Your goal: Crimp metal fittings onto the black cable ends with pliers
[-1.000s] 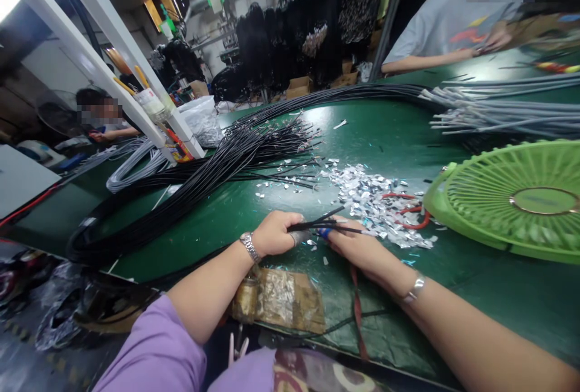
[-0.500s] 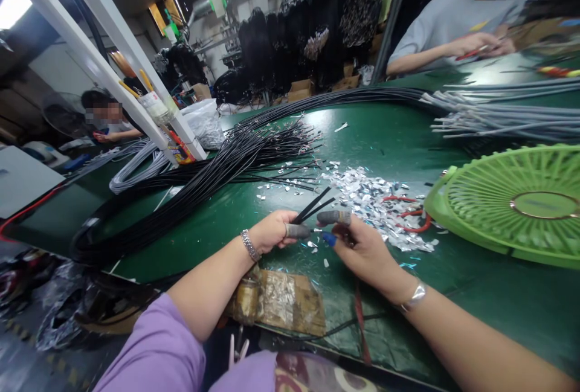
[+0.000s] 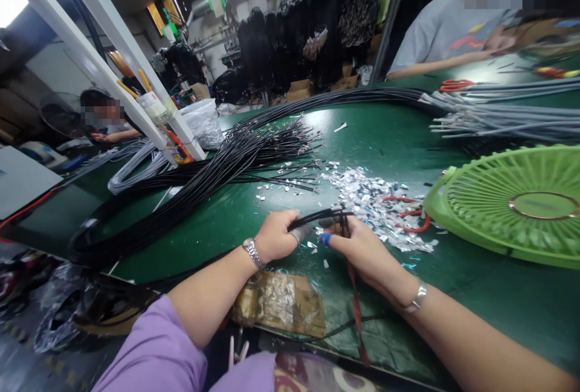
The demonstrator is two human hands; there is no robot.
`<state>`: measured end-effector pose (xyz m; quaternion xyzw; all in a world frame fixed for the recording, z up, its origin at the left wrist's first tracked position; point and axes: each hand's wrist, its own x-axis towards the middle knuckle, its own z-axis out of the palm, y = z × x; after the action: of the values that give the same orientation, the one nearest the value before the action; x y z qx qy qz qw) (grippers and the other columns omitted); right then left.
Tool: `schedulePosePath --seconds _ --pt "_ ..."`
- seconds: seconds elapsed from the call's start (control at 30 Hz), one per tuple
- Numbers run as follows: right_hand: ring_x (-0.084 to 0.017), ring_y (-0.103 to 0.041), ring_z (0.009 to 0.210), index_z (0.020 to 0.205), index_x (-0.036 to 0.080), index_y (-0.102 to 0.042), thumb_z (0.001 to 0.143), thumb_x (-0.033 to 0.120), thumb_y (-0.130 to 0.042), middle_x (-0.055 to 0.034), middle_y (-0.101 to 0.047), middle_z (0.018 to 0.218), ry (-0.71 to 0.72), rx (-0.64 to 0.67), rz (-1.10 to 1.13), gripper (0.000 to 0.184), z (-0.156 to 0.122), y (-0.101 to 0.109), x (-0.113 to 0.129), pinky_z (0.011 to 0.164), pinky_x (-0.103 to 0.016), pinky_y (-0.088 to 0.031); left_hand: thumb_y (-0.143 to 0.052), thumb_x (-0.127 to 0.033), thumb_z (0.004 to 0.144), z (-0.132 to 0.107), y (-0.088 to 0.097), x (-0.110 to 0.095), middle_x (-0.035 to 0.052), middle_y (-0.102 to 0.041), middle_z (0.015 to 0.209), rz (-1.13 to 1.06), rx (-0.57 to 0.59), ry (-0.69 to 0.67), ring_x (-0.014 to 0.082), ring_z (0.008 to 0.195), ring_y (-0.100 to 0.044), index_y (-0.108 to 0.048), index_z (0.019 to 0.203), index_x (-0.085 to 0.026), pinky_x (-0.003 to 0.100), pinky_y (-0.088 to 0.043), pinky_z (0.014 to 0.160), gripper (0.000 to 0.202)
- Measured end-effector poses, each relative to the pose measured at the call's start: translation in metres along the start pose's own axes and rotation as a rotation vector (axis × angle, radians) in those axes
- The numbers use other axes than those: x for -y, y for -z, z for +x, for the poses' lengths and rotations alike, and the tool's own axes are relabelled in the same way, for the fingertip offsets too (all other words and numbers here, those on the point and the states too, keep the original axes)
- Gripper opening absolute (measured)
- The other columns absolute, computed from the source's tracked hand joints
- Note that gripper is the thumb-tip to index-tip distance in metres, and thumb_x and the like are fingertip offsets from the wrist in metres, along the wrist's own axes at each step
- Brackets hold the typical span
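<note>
Some way along, judging by foil scraps (image 3: 362, 199) and a frayed-ended cable bundle (image 3: 217, 168), clenched several black cables (image 3: 317, 215) in the left hand (image 3: 276, 236) above the table (image 3: 394, 138), had the right hand (image 3: 357, 241) at their tips, and could not tell its grip or the remainder.

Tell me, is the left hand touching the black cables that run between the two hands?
Touching. The head view shows the left hand closed around the black cables, which stick out past its thumb.

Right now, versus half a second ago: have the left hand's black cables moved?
Yes. Against the silver scraps, the tips of the black cables in the left hand sit lower and farther right.
</note>
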<state>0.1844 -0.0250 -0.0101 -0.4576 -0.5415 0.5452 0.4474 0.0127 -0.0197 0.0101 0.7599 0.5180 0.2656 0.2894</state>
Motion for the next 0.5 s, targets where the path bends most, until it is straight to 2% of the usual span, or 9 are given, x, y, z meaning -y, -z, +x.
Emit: schedulePosePath --seconds 0.1,0.2,0.27,0.33,0.43,0.5 --pt "-0.016 -0.053 0.057 0.075 0.022 -0.051 0.059 0.027 -0.058 0.0015 -0.056 0.063 -0.001 -0.033 0.025 0.019 0.0 0.001 0.002 0.056 -0.029 -0.044 -0.056 -0.025 0.076 -0.003 0.002 -0.005 -0.0008 -0.048 0.056 0.253 -0.007 -0.042 0.0119 0.054 -0.041 -0.055 0.066 -0.018 0.024 -0.026 0.054 0.013" --pt "-0.016 -0.053 0.061 0.075 0.021 -0.053 0.055 0.027 -0.062 0.0006 -0.057 0.065 0.076 -0.055 -0.013 0.022 0.002 0.005 0.001 0.056 -0.027 -0.042 -0.056 -0.023 0.075 -0.003 0.004 -0.005 -0.0002 -0.05 0.056 0.301 0.088 -0.107 0.0123 0.054 -0.042 -0.058 0.067 -0.017 0.024 -0.027 0.054 0.009" --pt "-0.014 -0.049 0.056 0.073 0.021 -0.053 0.053 0.028 -0.064 0.0023 -0.053 0.061 0.047 -0.027 0.002 0.024 0.003 0.007 -0.001 0.05 -0.025 -0.037 -0.056 -0.025 0.076 -0.002 0.006 -0.001 -0.0009 -0.051 0.057 0.193 0.166 -0.149 0.0108 0.054 -0.042 -0.057 0.065 -0.017 0.023 -0.029 0.054 0.013" --pt "-0.01 -0.039 0.047 0.069 0.021 -0.051 0.051 0.027 -0.064 0.0056 -0.046 0.055 -0.073 0.048 0.078 0.023 0.004 0.008 -0.002 0.043 -0.023 -0.029 -0.058 -0.032 0.077 0.0 0.006 0.003 -0.0023 -0.05 0.055 -0.007 0.253 -0.135 0.0089 0.051 -0.041 -0.054 0.063 -0.016 0.021 -0.031 0.052 0.021" --pt "-0.008 -0.031 0.044 0.064 0.02 -0.049 0.048 0.024 -0.06 0.0069 -0.041 0.052 -0.234 0.176 0.193 0.02 0.005 0.007 -0.001 0.04 -0.021 -0.022 -0.062 -0.046 0.072 0.002 0.006 0.009 -0.0046 -0.046 0.047 -0.358 0.384 0.003 0.0066 0.043 -0.038 -0.052 0.064 -0.015 0.02 -0.031 0.045 0.033" --pt "-0.007 -0.031 0.045 0.063 0.02 -0.05 0.046 0.022 -0.059 0.0061 -0.043 0.053 -0.24 0.209 0.203 0.019 0.005 0.006 0.0 0.04 -0.021 -0.021 -0.066 -0.053 0.067 0.003 0.005 0.01 -0.0064 -0.043 0.044 -0.548 0.363 0.114 0.0054 0.037 -0.035 -0.052 0.068 -0.015 0.02 -0.028 0.04 0.04"
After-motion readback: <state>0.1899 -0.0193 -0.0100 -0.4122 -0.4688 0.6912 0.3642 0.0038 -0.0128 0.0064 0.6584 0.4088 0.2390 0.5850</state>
